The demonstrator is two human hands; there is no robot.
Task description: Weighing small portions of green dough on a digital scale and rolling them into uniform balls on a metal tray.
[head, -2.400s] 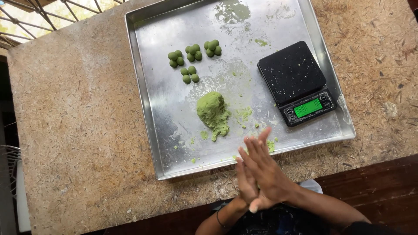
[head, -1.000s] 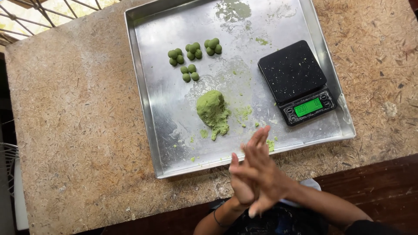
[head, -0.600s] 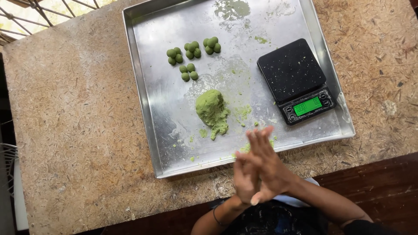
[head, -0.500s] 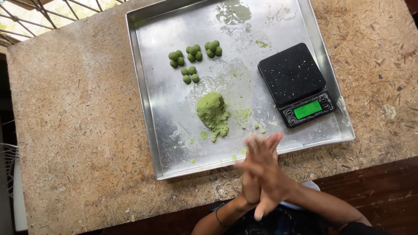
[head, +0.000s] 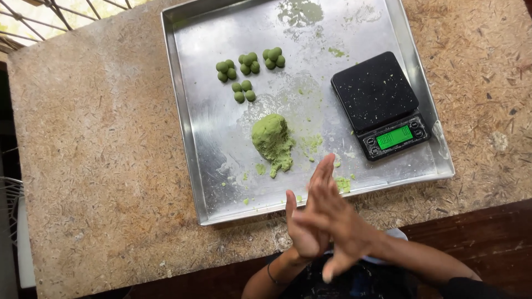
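My left hand (head: pixel 302 235) and my right hand (head: pixel 335 218) are pressed palm to palm over the near edge of a metal tray (head: pixel 185 144), with the fingers stretched out. Anything between the palms is hidden. A dark band sits on my left wrist. Just beyond the fingertips, a lump of green dough (head: pixel 271 138) lies on the tray with crumbs scattered around it. Farther back lie several small green dough balls (head: pixel 244 91) in tight clusters.
A black digital scale (head: pixel 379 102) with a lit green display stands in the tray's right half. The tray rests on a speckled stone counter (head: pixel 94 144). A metal grille (head: pixel 33 19) shows at the top left, and a white object (head: pixel 22 238) sits at the left edge.
My palms have kept sliding against each other, so the fingers' angle shifts from frame to frame. The tray, the dough and the scale have stayed where they were.
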